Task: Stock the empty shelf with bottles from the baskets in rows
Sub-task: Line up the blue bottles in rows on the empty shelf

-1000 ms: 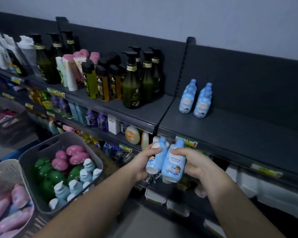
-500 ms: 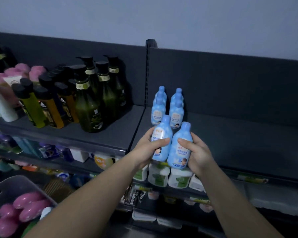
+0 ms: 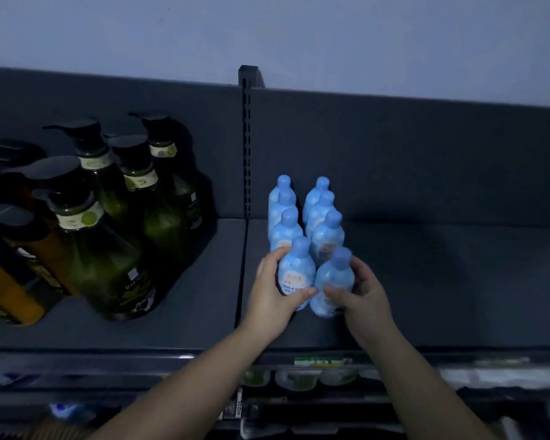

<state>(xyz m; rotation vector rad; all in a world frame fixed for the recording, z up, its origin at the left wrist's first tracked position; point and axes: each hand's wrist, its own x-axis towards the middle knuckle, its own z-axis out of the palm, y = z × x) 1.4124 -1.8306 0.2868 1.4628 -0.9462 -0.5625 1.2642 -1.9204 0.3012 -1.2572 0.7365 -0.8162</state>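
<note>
Two rows of small light-blue bottles [image 3: 323,236] stand on the dark grey shelf [image 3: 442,281], at its left end beside the upright post. My left hand [image 3: 275,295] grips the front bottle of the left row [image 3: 296,271], fingers behind it and thumb across its label. My right hand [image 3: 361,295] grips the front bottle of the right row [image 3: 334,277] the same way. Both front bottles stand on the shelf, close in front of the others. The baskets are out of view.
On the neighbouring shelf to the left stand dark green pump bottles [image 3: 108,249] and amber bottles [image 3: 10,290]. The blue bottles' shelf is bare to the right of the rows. Lower shelves with white tubs [image 3: 296,377] show below the front edge.
Both hands have carried their blue bottles up from below the shelf edge and onto the shelf, in front of the standing rows. The camera has moved closer and to the right.
</note>
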